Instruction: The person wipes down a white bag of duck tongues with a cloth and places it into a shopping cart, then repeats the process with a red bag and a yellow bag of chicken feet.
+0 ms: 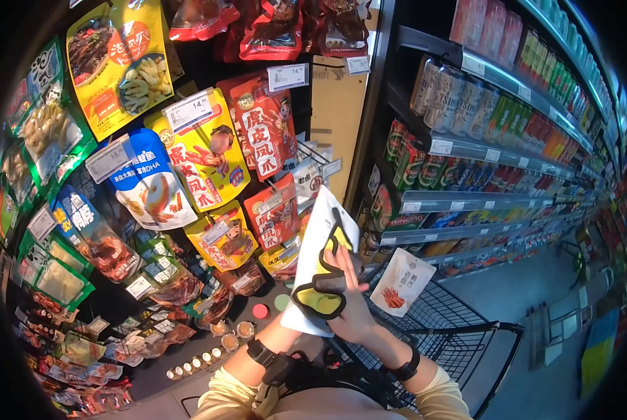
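- Now, the grip first: our right hand (355, 304) holds a white packet (313, 238). Its fingers (346, 264) are curled over the printed front and pressed against it. The thumb is out of sight.
- The packet is up in the air in front of our chest, nearly upright, with its top leaning a little to the right. A yellow and black shape (320, 297) covers its lower half.
- Our left hand is behind the packet's lower edge. Only the left wrist (263, 352), with a dark strap, shows below it. We cannot tell whether that grip is spread or closed.
- A black band (406, 369) sits on our right wrist. Pale yellow sleeves cover both forearms.
- Just right of the right hand is a small white pouch (402, 281) with an orange-red picture. It rests in the black wire cart (481, 336), apart from the held packet.
- The cart stands below and to the right of our hands on a grey floor (510, 287).
- Left of the packet are pegs of hanging snack bags. We note a red bag (266, 126), a yellow bag (205, 150) and a blue and white bag (149, 185), with price tags clipped over them.
- Low on that wall, a row of small round cups (229, 334) runs along a ledge.
- To the right, shelves (467, 150) carry cans and bottles, with labels along their edges.
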Demonstrator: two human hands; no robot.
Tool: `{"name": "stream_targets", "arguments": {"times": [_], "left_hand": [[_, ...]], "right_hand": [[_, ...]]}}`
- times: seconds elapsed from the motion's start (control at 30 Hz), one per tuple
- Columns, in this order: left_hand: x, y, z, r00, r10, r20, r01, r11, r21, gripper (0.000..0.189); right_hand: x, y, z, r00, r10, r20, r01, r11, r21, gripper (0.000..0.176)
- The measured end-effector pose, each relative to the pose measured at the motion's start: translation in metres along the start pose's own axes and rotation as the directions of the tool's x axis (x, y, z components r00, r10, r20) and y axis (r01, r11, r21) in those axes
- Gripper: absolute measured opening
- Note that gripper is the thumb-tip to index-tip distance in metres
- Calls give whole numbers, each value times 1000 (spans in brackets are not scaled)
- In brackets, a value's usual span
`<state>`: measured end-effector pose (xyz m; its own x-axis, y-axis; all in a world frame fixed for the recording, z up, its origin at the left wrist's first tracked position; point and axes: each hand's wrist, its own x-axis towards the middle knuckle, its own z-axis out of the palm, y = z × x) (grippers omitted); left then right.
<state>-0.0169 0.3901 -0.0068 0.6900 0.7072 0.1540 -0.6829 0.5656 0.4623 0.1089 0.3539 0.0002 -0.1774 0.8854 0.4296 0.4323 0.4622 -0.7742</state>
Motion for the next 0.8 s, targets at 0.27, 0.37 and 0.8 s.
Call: {"name": "stream_targets", "arguments": {"times": [0.27, 0.37, 0.8], "left_hand": [[0, -34, -67, 998, -49, -47, 43, 992, -121, 52], [9, -15, -29, 985, 72, 155, -28, 963, -270, 54], [12, -50, -72, 979, -48, -200, 42, 998, -36, 44]], "right_hand": [[2, 23, -1, 956, 262, -130, -195, 903, 383, 29], [-12, 12, 19, 984, 54, -170, -40, 996, 84, 30], [10, 36, -11, 993, 108, -50, -101, 988, 117, 39]]}}
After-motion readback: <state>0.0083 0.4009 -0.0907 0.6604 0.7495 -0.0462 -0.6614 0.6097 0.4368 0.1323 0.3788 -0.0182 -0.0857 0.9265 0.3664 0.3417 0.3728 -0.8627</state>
